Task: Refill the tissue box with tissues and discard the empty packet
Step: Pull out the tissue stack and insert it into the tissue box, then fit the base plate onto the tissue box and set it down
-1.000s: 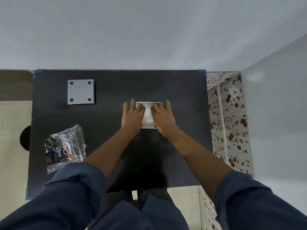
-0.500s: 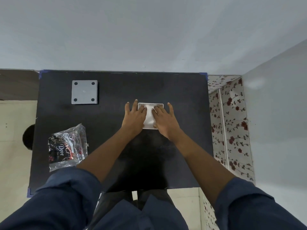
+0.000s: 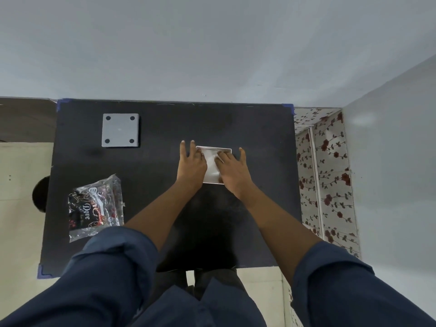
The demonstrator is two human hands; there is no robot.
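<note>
A white open tissue box (image 3: 213, 147) sits on the black table (image 3: 165, 128), right of centre. White tissues (image 3: 211, 166) lie inside it. My left hand (image 3: 192, 165) rests flat on the box's left side, its fingers spread and its fingertips on the tissues. My right hand (image 3: 232, 169) lies flat over the right side, pressing on the tissues. Neither hand grips anything. The crumpled clear packet (image 3: 95, 206) with black and red print lies at the table's front left, apart from both hands.
A grey square lid (image 3: 120, 130) with a dark dot in each corner lies at the back left of the table. A floral-covered surface (image 3: 325, 166) borders the table on the right. A dark round object (image 3: 41, 193) sits on the floor to the left.
Both hands stay on the tissues in the box, with only small finger shifts. The view has drifted slightly. The packet and lid have not moved.
</note>
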